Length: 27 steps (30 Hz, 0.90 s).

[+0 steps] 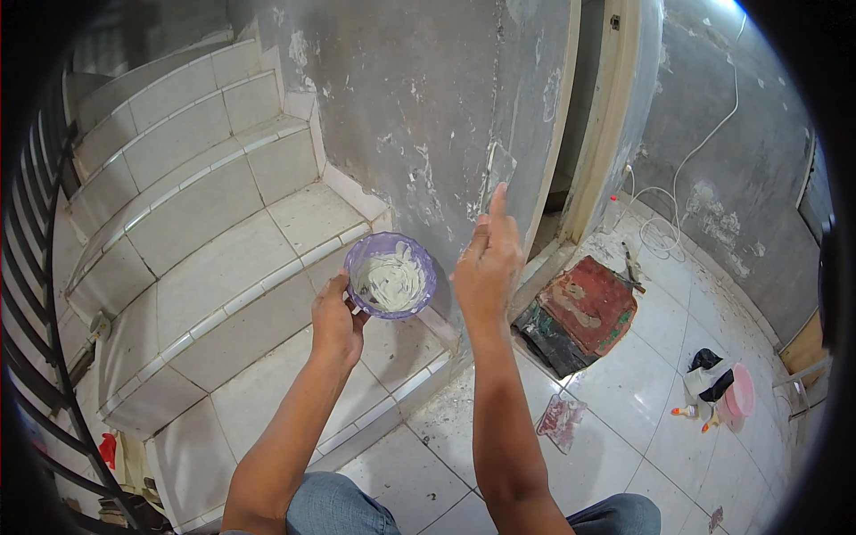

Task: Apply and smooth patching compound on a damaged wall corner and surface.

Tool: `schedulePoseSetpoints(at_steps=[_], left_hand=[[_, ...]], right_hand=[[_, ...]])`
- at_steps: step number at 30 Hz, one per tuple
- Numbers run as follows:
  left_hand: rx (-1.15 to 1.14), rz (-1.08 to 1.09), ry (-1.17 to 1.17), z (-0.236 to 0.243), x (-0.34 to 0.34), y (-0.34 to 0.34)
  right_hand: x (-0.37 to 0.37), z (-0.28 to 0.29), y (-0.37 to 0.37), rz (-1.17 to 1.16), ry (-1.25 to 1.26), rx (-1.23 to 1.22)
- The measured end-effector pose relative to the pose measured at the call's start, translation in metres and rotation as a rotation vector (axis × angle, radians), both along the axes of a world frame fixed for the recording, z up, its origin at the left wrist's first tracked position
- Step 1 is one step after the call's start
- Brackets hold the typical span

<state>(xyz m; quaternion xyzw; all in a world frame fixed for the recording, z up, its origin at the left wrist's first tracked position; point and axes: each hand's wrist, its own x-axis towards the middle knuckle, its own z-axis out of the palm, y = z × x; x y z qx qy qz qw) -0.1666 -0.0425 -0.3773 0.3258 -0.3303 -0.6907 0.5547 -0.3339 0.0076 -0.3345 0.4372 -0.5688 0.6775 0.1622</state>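
My left hand (pixel 334 312) grips a purple bowl (pixel 422 272) holding pale, thick paste (pixel 395 281). The bowl is in front of the tiled steps, left of my other arm. My right hand (pixel 489 250) is closed on a flat scraper (pixel 499 165), its index finger stretched along the tool. The blade is at the grey, patchy wall (pixel 392 80), over a narrow vertical strip of white smears; whether it touches cannot be made out.
Tiled steps (pixel 205 214) climb at left beside a black railing (pixel 45 267). A doorway (pixel 571 134) stands right. On the tiled floor lie stained red and black sheets (pixel 588 308), a smeared scrap (pixel 562 419), a pink basin (pixel 740 388), brushes (pixel 685 410) and white cable (pixel 664 241).
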Motion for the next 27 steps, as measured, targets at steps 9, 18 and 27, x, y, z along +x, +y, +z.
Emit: schedulePoseSetpoints(at_steps=[9,18,27], left_hand=[[0.031,0.019,-0.019,-0.009,0.002,-0.01],[-0.009,-0.071,0.003,-0.008,-0.002,-0.004],[0.009,-0.038,0.012,-0.007,-0.007,-0.002]], right_hand=[[-0.021,-0.085,0.043,-0.091,0.072,0.289],[-0.062,0.055,0.037,-0.011,0.411,0.103],[-0.058,0.011,0.047,0.031,0.38,0.227]])
